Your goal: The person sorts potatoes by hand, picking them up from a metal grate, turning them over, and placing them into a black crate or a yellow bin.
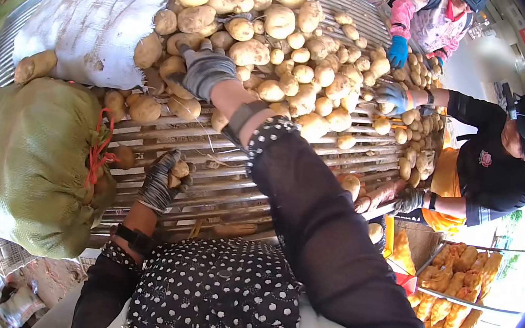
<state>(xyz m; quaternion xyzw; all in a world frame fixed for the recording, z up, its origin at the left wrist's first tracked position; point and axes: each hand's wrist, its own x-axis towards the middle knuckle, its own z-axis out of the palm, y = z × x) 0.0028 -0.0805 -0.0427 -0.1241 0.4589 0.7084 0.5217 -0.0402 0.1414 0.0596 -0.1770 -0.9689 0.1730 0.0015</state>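
On the slatted table (221, 178), seen from the head camera, the left hand (161, 180) in a grey glove is closed around a small potato (179, 169) near the close edge. The right hand (205, 70) lies palm down, fingers loosely spread, on the potato pile (290, 55), beside a white sack (96, 16). Bare slats between both hands leave free room. A green sack (24, 159) stands at the left, and a co-worker in black (493, 174) is at the right side.

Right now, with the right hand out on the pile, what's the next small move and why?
Probably close the right hand on the potato beneath it and draw it back. That hand lies spread on the pile beside the white sack, gripping nothing visible, and the left hand already holds a small potato.
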